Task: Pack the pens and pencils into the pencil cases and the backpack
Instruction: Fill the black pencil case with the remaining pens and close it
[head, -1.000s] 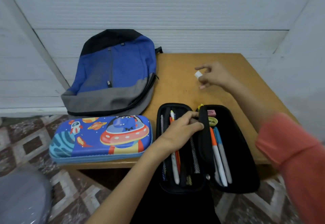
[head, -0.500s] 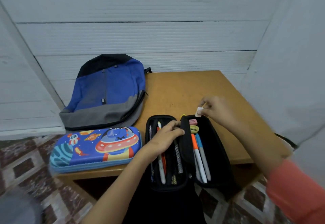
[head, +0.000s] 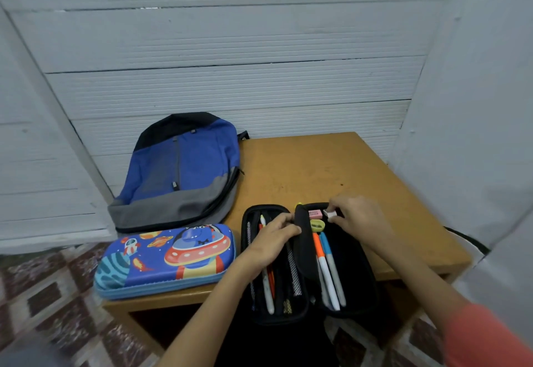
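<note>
Eraser point(head: 329, 213) pinched in right hand point(head: 357, 218) over case point(head: 360, 280): seat it beside pink one point(head: 315, 214) while left hand point(head: 274, 241) grips divider point(head: 304, 240).

Small wooden table point(head: 331, 170) set against a white wall. Resting on it: a blue and grey backpack point(head: 184, 170) at the far left, a blue space-print pencil case point(head: 164, 260) before it, and an open black pencil case point(head: 354, 274) overhanging the near edge.

Probably a home corner: small wooden table point(head: 331, 170) against white panelled wall point(head: 230, 49), patterned floor tiles point(head: 52, 294).
</note>
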Demonstrator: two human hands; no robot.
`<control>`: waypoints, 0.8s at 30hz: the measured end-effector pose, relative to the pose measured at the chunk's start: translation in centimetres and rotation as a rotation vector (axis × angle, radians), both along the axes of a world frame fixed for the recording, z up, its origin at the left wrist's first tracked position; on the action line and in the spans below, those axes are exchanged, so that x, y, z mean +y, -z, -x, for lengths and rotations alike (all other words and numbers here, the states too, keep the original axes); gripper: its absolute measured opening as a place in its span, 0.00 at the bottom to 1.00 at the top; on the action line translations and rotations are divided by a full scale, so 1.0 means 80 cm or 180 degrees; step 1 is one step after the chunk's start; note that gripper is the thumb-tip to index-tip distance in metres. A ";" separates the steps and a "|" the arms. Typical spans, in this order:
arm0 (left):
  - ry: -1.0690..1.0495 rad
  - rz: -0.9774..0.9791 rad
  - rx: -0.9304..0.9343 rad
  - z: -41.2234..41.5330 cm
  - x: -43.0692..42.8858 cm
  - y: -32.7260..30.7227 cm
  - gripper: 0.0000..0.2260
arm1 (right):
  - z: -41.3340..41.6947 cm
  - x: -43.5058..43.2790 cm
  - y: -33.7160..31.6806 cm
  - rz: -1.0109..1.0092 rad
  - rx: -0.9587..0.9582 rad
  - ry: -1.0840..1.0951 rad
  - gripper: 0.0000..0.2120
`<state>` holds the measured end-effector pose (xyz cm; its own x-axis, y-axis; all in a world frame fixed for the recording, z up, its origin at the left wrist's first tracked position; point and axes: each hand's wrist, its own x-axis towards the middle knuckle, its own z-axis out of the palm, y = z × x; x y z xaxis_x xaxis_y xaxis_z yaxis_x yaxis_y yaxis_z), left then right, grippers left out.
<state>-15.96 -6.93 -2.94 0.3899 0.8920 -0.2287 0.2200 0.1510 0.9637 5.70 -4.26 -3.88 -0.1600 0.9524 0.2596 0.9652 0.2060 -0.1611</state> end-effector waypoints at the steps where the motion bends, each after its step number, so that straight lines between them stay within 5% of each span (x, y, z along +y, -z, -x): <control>1: -0.0001 0.0001 0.0001 0.000 0.000 0.000 0.11 | 0.000 -0.002 0.003 -0.0019 -0.0028 -0.0012 0.06; 20: -0.0016 -0.0007 -0.0020 -0.001 -0.003 -0.004 0.07 | -0.002 -0.002 0.012 0.0129 0.0055 0.0067 0.07; 24: -0.0173 -0.0102 0.0068 -0.001 -0.001 0.001 0.14 | -0.004 0.001 0.016 0.0231 0.0042 0.0098 0.09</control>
